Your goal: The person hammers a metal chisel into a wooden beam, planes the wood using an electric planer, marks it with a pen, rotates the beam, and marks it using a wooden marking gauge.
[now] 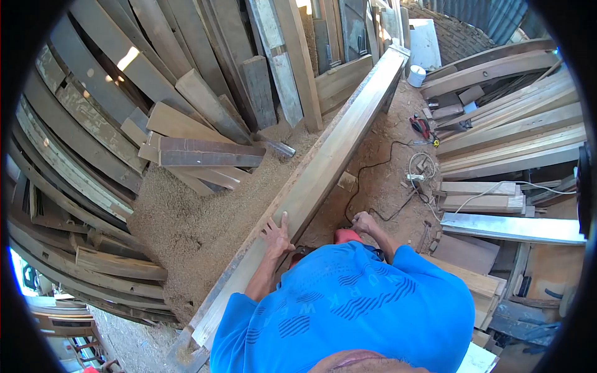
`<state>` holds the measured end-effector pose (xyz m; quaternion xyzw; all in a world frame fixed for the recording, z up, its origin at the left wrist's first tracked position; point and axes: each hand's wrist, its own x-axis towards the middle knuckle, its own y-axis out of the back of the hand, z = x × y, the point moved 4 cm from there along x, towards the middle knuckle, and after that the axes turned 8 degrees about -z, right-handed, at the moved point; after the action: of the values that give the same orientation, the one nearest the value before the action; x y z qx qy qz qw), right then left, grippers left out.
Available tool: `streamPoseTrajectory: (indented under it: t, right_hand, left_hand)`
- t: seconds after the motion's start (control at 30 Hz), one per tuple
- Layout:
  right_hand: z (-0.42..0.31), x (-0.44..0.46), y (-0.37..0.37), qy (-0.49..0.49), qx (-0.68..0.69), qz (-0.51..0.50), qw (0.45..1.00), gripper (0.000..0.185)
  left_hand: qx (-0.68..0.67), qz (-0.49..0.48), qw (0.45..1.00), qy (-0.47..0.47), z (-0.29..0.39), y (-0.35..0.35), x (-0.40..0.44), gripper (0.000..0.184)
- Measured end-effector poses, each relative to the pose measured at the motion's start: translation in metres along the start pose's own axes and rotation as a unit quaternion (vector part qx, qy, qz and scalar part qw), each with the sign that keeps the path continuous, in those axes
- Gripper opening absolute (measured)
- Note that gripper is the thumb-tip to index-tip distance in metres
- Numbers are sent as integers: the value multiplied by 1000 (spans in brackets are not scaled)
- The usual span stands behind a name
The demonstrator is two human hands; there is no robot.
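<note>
On the plank (324, 165), my left hand (277, 238) rests, fingers apart; right hand (362, 222) near the black cable (357, 181), fingers curled, any hold unclear.

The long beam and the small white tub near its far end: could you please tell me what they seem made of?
The long beam looks like bare wood, fairly smooth on top: its pale brown face shows grain. The white tub is probably plastic, given its even white surface; painted metal is possible.
</note>
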<state>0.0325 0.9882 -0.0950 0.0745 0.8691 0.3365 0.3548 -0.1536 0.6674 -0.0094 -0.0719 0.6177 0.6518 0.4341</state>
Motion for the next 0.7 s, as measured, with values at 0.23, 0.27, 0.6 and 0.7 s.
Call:
streamPoseTrajectory:
  t: [0.23, 0.27, 0.6, 0.7]
  right_hand:
    - [47, 19, -17, -10, -62, 4, 998, 24]
    - [53, 20, -19, -25, -61, -5, 998, 24]
    - [89, 23, -26, -48, -8, -6, 999, 24]
    - [90, 26, -22, -55, 1, -34, 998, 25]
  left_hand:
    - [-31, -97, 992, -74, -23, 31, 12, 133]
    - [-38, -105, 989, -94, -27, 38, 13, 132]
    - [-81, -90, 984, -133, -39, 63, 9, 105]
    - [-136, -137, 979, -67, -38, 90, 0, 96]
